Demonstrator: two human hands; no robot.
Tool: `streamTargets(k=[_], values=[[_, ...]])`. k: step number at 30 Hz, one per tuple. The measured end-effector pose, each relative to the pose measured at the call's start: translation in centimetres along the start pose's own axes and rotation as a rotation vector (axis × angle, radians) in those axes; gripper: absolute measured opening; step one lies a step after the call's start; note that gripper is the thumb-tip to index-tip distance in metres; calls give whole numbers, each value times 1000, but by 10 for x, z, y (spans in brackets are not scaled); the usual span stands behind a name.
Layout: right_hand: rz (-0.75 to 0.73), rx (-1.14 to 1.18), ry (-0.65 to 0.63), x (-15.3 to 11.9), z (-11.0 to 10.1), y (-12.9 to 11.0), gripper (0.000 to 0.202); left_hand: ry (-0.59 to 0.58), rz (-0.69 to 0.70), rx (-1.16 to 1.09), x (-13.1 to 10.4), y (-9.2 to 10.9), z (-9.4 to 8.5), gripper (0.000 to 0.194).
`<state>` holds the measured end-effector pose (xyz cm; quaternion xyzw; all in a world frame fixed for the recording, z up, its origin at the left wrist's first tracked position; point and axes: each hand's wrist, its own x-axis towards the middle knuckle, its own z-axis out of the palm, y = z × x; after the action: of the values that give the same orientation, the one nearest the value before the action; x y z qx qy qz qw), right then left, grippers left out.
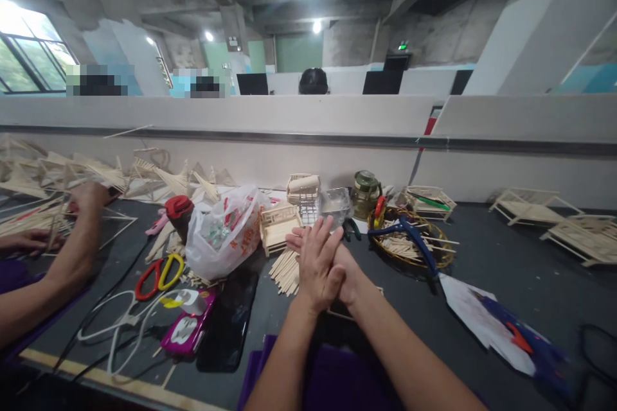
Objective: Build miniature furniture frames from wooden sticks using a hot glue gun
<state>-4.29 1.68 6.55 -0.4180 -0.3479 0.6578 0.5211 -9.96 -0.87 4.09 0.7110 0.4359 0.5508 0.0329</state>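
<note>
My left hand (319, 264) lies across my right hand (351, 273), palm against palm, near the middle of the table. The left fingers stretch forward and nothing shows in them. My right hand is partly hidden beneath the left, with its fingertips showing at the left side. Just beyond the hands stands a small wooden stick-built piece (279, 229). A pile of thin wooden sticks (285, 271) lies to the left of my fingers. Under my right wrist, part of another stick frame (342, 315) shows.
Left: a white plastic bag (224, 231), scissors (159, 276), a black phone (227, 324) and a magenta power strip (187, 327). Right: a basket of sticks (409, 244) and a glue gun (511, 327). A co-worker's hands are at far left. A low partition (289, 115) runs behind.
</note>
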Motion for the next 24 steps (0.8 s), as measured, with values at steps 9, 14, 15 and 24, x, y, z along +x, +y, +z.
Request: streamTargets(k=[9, 14, 15, 24], values=[[-396, -249, 227, 6, -78, -14, 36, -4, -274, 418, 13, -25, 23, 38], [-489, -259, 422, 26, -99, 13, 32, -41, -212, 566, 42, -26, 49, 13], [-468, -242, 416, 28, -100, 16, 32, -60, -187, 595, 48, -28, 56, 12], [-378, -125, 321, 23, -99, 16, 26, -144, -161, 735, 62, -54, 103, 19]])
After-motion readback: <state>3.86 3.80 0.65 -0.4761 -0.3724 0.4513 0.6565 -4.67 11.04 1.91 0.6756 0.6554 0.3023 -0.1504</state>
